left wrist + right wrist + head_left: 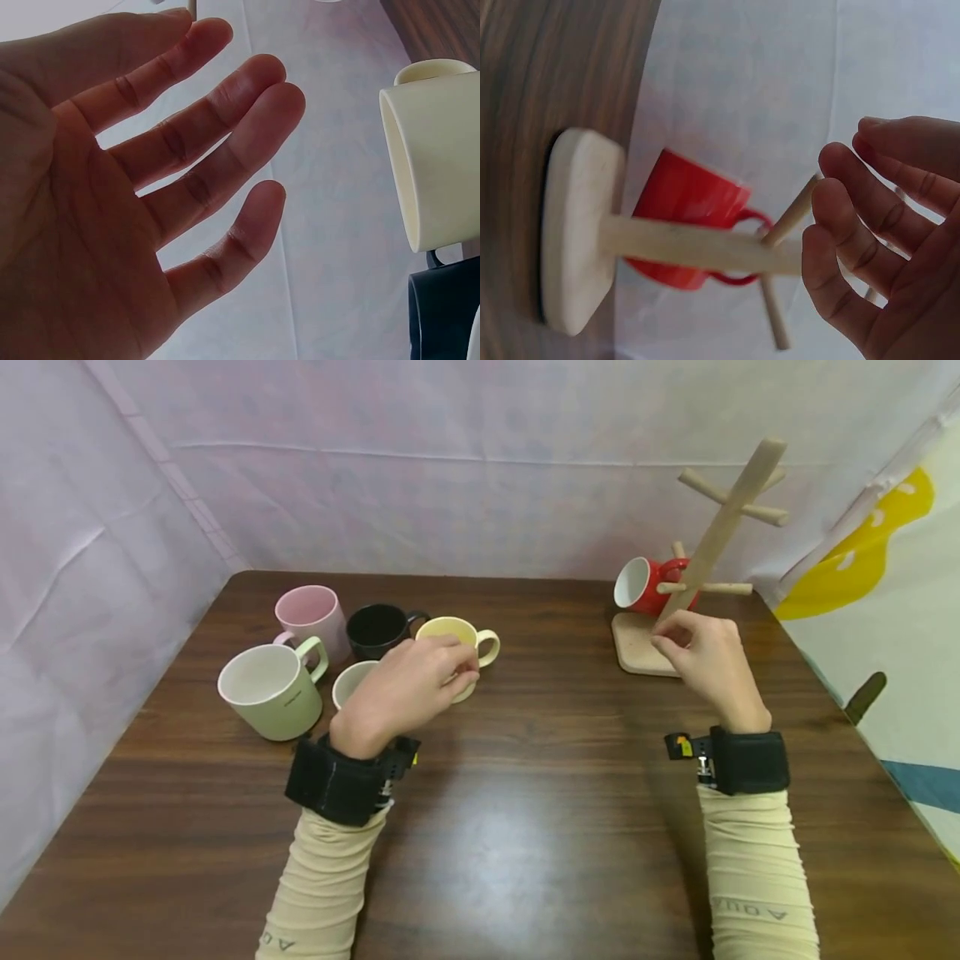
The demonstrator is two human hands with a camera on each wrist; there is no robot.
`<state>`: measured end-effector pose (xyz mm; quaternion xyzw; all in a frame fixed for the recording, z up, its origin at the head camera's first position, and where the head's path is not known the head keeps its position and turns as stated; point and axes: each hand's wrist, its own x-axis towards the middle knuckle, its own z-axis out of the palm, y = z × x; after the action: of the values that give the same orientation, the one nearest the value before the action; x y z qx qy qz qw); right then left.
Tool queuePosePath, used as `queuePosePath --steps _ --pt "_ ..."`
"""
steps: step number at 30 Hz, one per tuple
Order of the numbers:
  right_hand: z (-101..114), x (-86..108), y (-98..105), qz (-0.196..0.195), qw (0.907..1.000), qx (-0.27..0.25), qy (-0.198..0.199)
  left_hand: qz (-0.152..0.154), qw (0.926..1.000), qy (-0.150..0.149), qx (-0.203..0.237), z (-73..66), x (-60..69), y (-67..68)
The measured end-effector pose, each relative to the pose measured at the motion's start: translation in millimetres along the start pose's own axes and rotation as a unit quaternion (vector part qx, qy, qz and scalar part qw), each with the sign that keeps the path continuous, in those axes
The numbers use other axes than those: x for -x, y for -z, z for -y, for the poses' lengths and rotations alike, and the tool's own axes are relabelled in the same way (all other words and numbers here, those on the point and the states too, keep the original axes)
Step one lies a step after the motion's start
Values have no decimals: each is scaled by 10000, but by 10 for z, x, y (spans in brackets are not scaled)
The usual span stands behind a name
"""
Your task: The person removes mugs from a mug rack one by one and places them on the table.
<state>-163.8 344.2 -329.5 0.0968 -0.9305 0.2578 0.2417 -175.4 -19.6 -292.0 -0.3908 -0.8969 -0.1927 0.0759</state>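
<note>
My left hand point(408, 689) hovers over the yellow mug point(486, 646) and a small white cup point(348, 681), partly covering both. Its palm shows bare in the left wrist view, fingers loosely bent around nothing. On the right, my right hand point(708, 664) is in front of the wooden mug tree point(723, 531), also holding nothing, with its fingers gently curved. A red mug point(694, 187) hangs by its handle at a lower peg of the tree, tipped so its white inside point(632, 583) faces left. The hand hides part of the tree's base point(637, 647).
Left of the yellow mug stand a black cup point(377, 631), a pink mug point(315, 614) and a large pale green mug point(273, 697), close together. Brown wooden table point(540, 735) lies between the mugs and the tree. White cloth point(480, 510) hangs behind.
</note>
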Motion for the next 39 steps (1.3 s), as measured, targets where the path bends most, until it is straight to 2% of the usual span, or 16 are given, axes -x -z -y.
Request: queuePosePath --steps 7,13,19,21,31,39 --pt "-223 29 49 -176 9987 57 -472 49 10000 -29 38 -9 -20 -24" --pt "-282 6 59 -331 9959 181 -818 56 10000 -37 33 -25 -32 -17" --pt "-336 -13 79 -688 9800 421 -1822 28 9999 -88 57 -28 -28 -17" --pt "-362 -29 87 -811 9750 437 -2021 29 9999 -94 61 -26 -28 -21" --pt "-496 -99 92 -1047 9663 264 -2336 -5 10000 -48 -11 -30 -23 -15" --pt "-628 -131 100 -1108 9460 -419 -3018 -8 10000 -30 -32 -28 -14 -19"
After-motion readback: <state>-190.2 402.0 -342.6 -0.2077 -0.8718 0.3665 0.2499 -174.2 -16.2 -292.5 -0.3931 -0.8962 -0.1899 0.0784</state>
